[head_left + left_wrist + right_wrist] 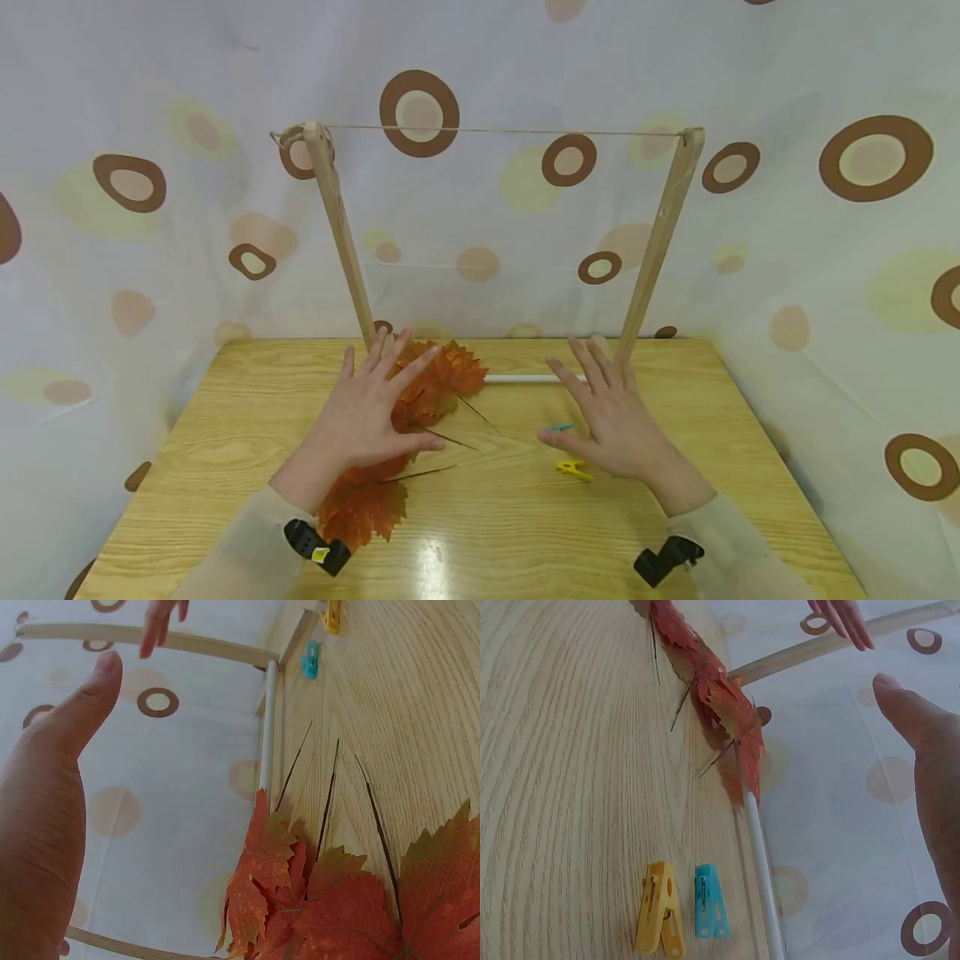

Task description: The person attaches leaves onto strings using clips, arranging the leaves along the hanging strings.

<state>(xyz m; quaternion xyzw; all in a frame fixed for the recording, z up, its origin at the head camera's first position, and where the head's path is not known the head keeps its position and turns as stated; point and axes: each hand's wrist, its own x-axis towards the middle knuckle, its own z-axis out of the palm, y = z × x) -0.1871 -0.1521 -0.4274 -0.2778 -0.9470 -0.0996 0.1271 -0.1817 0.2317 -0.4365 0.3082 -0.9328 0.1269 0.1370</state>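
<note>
Both hands hover over the table with fingers spread and nothing in them. The left hand [363, 417] is above orange-red artificial maple leaves [427, 396], partly covering them in the head view. Thin dark stems [328, 799] stick out from the leaves toward the middle. Near the thumb of the right hand [618, 425] lie a blue clothespin [709, 901] and a yellow clothespin [660, 909], side by side on the wood. At the back, a wooden frame [663, 233] stands upright with a string [510, 131] stretched between its two post tops.
A white rod [521, 378] runs low between the posts, its left part behind the leaves. The light wooden table [495, 517] reaches back to a patterned curtain [480, 208], which also hangs at both sides. Each wrist wears a small black camera [667, 560].
</note>
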